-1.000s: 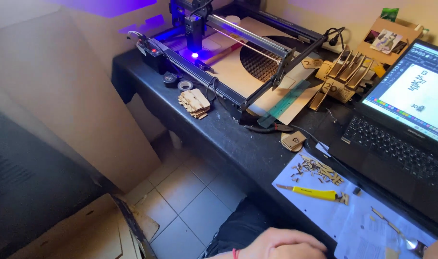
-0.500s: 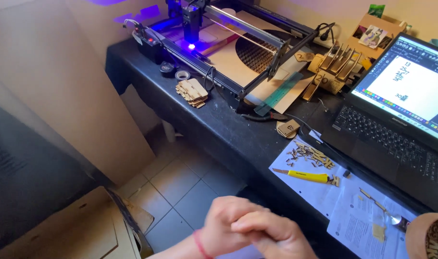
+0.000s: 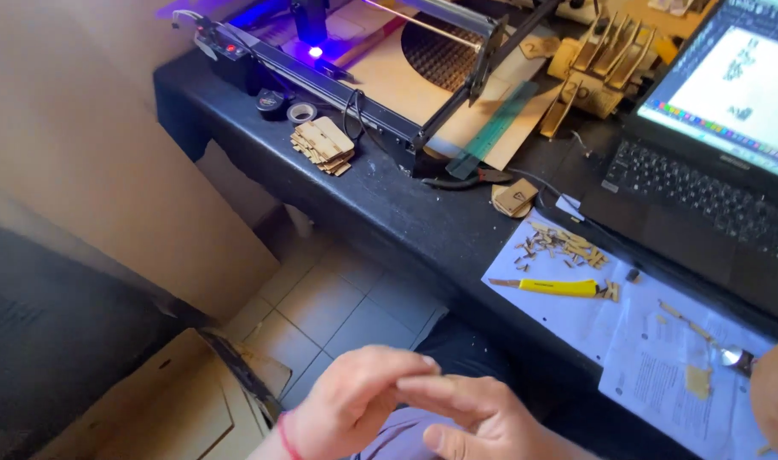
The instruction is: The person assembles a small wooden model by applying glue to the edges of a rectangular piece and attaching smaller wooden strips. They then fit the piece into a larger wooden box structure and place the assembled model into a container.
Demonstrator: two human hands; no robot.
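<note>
The left hand [image 3: 355, 409] and right hand [image 3: 470, 417] press together, holding nothing I can see. Rub gently, staying below the yellow knife [image 3: 559, 287].

From my feed I see a black desk [image 3: 406, 213] running along a plain beige wall [image 3: 82, 145]; below it the floor [image 3: 338, 307] is pale square tile with dark grout; a light wooden panel [image 3: 176, 400] leans at lower left, beside a dark grey surface [image 3: 40, 341]; violet-blue glow [image 3: 261, 13] spills over the desk's far corner; daylight falls softly across wall and tiles.
</note>
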